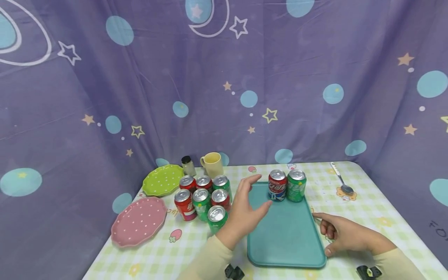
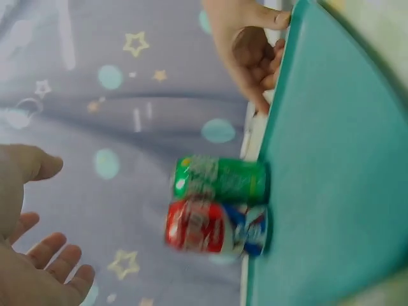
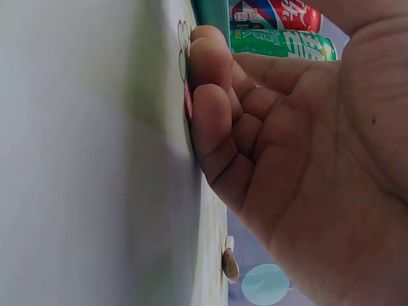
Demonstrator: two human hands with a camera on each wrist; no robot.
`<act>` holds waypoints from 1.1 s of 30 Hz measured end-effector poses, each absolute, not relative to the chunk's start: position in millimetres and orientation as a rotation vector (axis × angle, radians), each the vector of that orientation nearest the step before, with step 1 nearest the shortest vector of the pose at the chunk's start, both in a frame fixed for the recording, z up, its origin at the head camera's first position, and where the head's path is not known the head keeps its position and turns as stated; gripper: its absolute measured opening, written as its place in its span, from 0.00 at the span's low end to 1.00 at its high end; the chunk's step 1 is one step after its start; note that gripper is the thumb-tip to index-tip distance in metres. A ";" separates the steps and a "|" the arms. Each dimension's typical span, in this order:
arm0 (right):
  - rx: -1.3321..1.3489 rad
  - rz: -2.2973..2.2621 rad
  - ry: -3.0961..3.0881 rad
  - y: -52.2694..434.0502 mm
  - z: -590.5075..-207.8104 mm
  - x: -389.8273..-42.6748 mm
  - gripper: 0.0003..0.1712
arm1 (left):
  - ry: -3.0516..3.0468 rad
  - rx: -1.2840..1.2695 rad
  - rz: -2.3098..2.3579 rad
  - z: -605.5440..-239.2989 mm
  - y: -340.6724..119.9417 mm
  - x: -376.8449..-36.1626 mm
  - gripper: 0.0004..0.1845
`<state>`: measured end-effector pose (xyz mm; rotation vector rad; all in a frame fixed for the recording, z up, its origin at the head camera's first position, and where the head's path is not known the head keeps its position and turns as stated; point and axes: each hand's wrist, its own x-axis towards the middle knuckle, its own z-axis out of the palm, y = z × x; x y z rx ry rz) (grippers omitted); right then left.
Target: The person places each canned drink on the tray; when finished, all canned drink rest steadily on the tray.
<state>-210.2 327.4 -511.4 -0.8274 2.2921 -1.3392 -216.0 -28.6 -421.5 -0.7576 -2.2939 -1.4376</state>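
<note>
On the far end of a teal tray (image 1: 285, 233), a red soda can (image 1: 277, 186) stands beside a green soda can (image 1: 296, 186). My left hand (image 1: 246, 212) is raised over the tray's left side, fingers spread and holding nothing. In the left wrist view its fingers (image 2: 48, 252) are apart from both cans. My right hand (image 1: 346, 233) rests at the tray's right edge, thumb and straight index finger touching the rim, the other fingers loosely bent. Left of the tray stand several upright cans, red and green; the nearest green can (image 1: 217, 217) is partly behind my left forearm.
A pink dotted plate (image 1: 140, 221) and a green dotted plate (image 1: 163, 180) lie at the left. Behind the cans are a black-lidded jar (image 1: 189, 167) and a yellow mug (image 1: 213, 165). A spoon (image 1: 344, 184) lies at the right back. A purple curtain (image 1: 224, 77) hangs behind the table.
</note>
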 end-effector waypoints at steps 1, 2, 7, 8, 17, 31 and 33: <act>-0.826 -1.345 2.287 327.6 -511.1 -210.3 0.65 | -2.274 -0.757 -1.421 -421.0 -38.3 -212.9 0.38; -0.826 -1.348 2.286 328.0 -511.0 -210.3 0.65 | -2.255 -0.750 -1.406 -421.6 -48.3 -210.3 0.38; -0.843 -1.353 2.291 329.9 -513.3 -210.3 0.65 | -2.204 -0.684 -1.361 -432.5 -99.2 -202.6 0.37; -0.843 -1.354 2.291 330.2 -513.5 -210.4 0.65 | -2.204 -0.665 -1.357 -435.0 -108.6 -201.6 0.37; -0.829 -1.348 2.284 330.0 -513.3 -210.6 0.66 | -2.342 -0.489 -1.461 -466.0 -176.0 -198.1 0.43; -0.826 -1.344 2.283 329.4 -514.1 -212.4 0.66 | -2.509 -0.460 -1.672 -497.7 -187.4 -202.5 0.45; -0.821 -1.337 2.291 329.2 -513.5 -212.3 0.66 | -2.520 -0.456 -1.671 -499.0 -185.7 -202.2 0.46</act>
